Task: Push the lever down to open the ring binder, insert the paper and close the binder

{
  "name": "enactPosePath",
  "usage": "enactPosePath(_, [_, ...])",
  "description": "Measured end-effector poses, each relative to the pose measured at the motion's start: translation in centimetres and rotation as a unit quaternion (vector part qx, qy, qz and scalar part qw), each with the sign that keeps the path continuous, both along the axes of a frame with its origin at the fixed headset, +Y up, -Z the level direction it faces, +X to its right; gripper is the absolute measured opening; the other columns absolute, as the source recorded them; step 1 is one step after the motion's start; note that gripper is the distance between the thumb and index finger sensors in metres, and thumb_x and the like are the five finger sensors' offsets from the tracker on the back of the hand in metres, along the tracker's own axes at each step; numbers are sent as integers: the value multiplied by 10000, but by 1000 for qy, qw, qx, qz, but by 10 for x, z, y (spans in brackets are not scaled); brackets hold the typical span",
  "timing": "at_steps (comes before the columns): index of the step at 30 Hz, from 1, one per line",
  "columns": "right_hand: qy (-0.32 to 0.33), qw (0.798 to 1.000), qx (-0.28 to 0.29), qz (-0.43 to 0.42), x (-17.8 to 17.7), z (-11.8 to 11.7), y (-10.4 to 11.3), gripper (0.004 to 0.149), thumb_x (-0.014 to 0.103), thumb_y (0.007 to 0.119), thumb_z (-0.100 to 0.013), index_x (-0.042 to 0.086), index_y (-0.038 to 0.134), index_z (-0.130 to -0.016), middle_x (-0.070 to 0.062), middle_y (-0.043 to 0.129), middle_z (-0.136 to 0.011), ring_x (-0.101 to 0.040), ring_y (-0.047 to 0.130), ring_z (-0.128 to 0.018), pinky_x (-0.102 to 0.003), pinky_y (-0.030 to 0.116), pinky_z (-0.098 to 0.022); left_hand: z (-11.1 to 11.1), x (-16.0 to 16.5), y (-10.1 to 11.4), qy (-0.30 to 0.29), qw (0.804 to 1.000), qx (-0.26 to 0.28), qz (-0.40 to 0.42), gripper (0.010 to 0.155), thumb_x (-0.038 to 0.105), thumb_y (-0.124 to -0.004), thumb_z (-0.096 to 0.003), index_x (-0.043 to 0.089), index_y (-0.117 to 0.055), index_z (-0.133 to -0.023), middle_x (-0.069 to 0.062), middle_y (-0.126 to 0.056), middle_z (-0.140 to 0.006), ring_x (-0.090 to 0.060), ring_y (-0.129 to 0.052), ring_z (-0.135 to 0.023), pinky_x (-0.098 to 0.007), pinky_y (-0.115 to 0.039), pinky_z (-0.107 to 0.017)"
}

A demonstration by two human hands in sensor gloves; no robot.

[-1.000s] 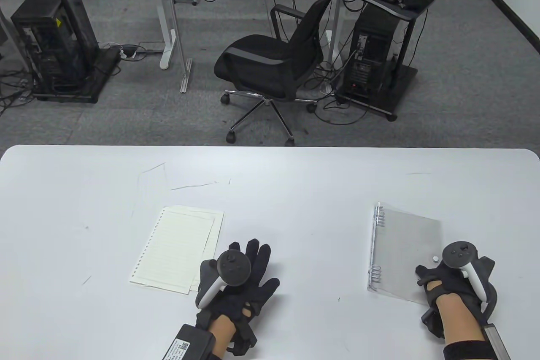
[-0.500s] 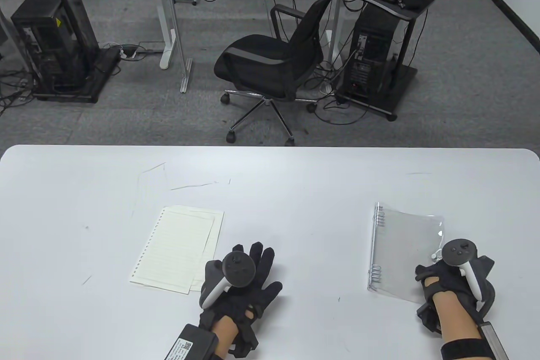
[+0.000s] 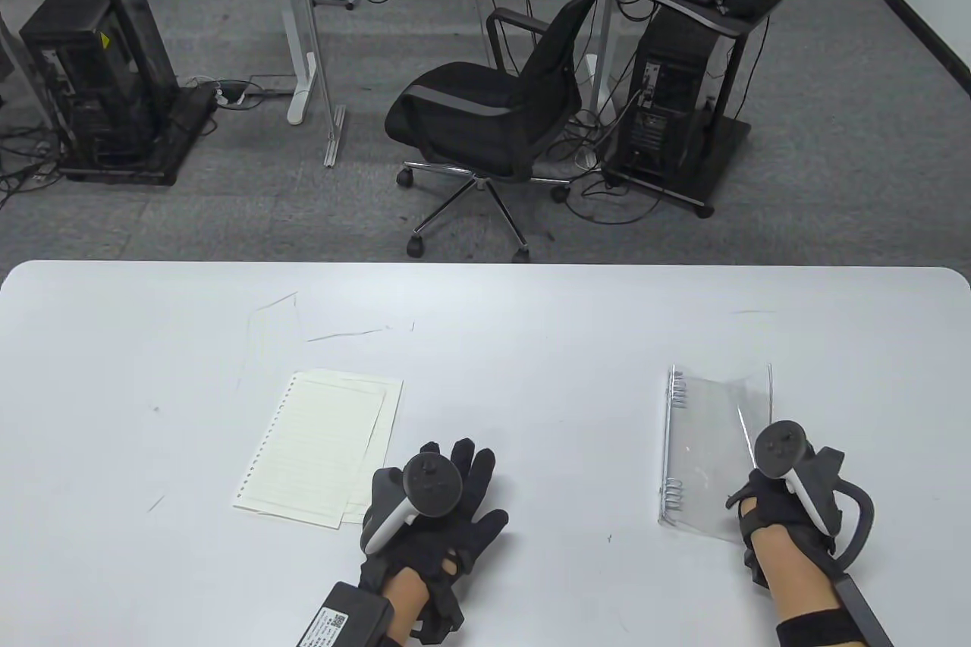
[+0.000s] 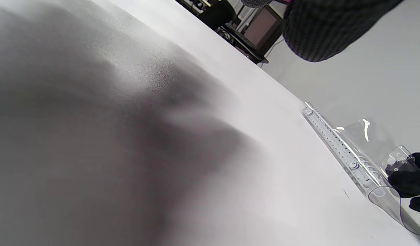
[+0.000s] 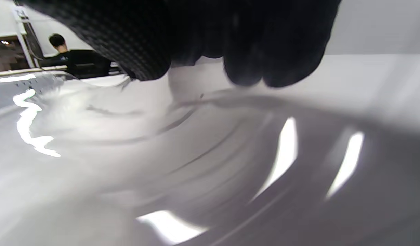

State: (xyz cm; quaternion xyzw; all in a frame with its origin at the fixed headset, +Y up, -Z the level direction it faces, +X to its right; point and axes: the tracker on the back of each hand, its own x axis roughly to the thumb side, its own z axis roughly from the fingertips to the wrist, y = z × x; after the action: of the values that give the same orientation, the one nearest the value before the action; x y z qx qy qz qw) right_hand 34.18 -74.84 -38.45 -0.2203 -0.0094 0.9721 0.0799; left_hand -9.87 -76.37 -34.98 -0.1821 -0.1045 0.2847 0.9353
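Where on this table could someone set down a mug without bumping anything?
The widest bare stretch lies between the paper and the ring binder, beyond the left hand. The table's far strip and left end are bare too. It is crowded around the binder, where the right hand lifts its clear cover.

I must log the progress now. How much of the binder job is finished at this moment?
Nothing looks finished. In hand: the right hand lifts the clear cover of the binder. Left to do: press the lever, thread the paper, which lies on the table beside the flat left hand, and close.
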Motion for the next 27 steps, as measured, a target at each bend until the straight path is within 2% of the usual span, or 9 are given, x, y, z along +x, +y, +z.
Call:
enactPosePath(5, [0,997,29,-69,6,3,7,428,285,799,-483,96,765,-865,-170,680,-1070,-363,1043,-649,-416,942,-395,-1,0,-1,-2,1000,-1,2,749,609,-719,-457,454,-281,-1045,132,-105,-1186,-316,52,-1062,-585,-80,-688])
enactPosePath(8, [-3,992,53,-112,11,7,13,478,292,780,-494,201,723,-960,-165,748,-1040,-307,1128,-496,-362,990,-277,-1,1,-1,-3,1000,-1,2,750,610,-718,-456,454,-280,-1045,132,-103,-1186,-315,52,-1063,-585,-80,-689])
enactPosePath(12, [2,984,79,-160,13,11,24,483,275,797,-483,233,746,-962,-116,905,-933,-256,1164,-327,-300,1005,-157,-1,1,-2,-6,1000,-4,1,749,610,-717,-457,455,-280,-1045,132,-104,-1186,-317,51,-1063,-586,-81,-689])
enactPosePath(15, [11,959,114,-259,16,16,32,470,267,806,-477,230,771,-944,-95,948,-882,-232,1164,-264,-263,1003,-108,-2,2,-4,-8,1000,-8,-2,749,609,-718,-456,455,-280,-1045,132,-102,-1185,-317,50,-1063,-586,-81,-689])
enactPosePath(17, [2,909,130,-397,18,19,30,469,251,808,-478,204,774,-943,-125,945,-871,-252,1161,-256,-268,1004,-95,-1,3,-5,-9,1000,-9,-4,749,609,-718,-456,455,-282,-1045,131,-105,-1185,-317,49,-1063,-586,-82,-689])
enactPosePath(21, [20,867,101,-487,6,21,23,472,245,802,-480,195,761,-947,-127,933,-880,-263,1157,-264,-272,1006,-103,-2,4,-5,-10,1000,-10,-6,749,610,-717,-457,455,-279,-1045,132,-102,-1185,-318,48,-1063,-586,-82,-689])
enactPosePath(23, [29,839,76,-538,-14,22,14,476,244,797,-482,188,752,-952,-133,922,-887,-268,1155,-278,-280,1007,-112,-2,4,-6,-12,1000,-11,-7,748,610,-716,-458,455,-279,-1044,132,-100,-1184,-317,49,-1063,-586,-82,-689])
enactPosePath(27, [49,845,45,-531,-46,22,0,474,246,796,-480,192,752,-948,-126,920,-889,-268,1156,-284,-280,1010,-116,-2,5,-6,-13,1000,-12,-11,750,610,-716,-456,456,-276,-1044,131,-100,-1183,-318,50,-1062,-586,-82,-689])
